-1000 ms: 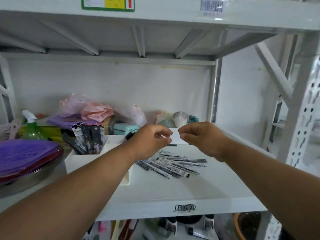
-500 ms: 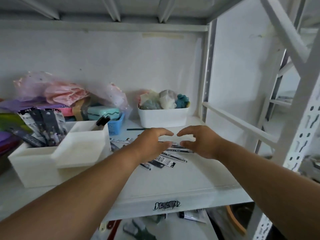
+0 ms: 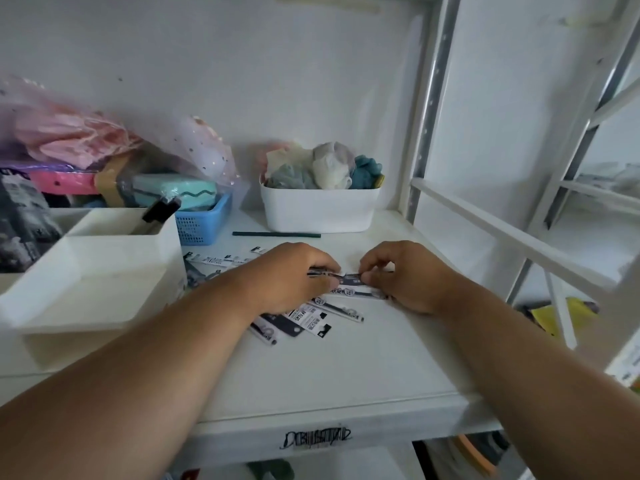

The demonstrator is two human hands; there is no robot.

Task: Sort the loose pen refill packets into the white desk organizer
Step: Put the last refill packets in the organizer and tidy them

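Observation:
Several loose pen refill packets (image 3: 313, 315) lie scattered on the white shelf (image 3: 346, 368). My left hand (image 3: 287, 278) and my right hand (image 3: 403, 275) are both down on the pile, and together they pinch one dark packet (image 3: 351, 278) between their fingertips. The white desk organizer (image 3: 90, 271) stands to the left of the pile. Its back left compartment holds upright dark packets (image 3: 20, 223), and a black pen (image 3: 161, 209) sticks out of another compartment. More packets (image 3: 214, 259) lie right beside the organizer, partly hidden by my left forearm.
A white bin (image 3: 318, 206) of soft items stands at the back, with a dark green stick (image 3: 277, 234) lying in front of it. A blue basket (image 3: 202, 220) and pink bags (image 3: 79, 136) crowd the back left. A white rail (image 3: 502, 230) borders the shelf on the right.
Both hands came down from in front of me onto the packet pile and now pinch a packet. The camera has tilted down and moved closer to the shelf.

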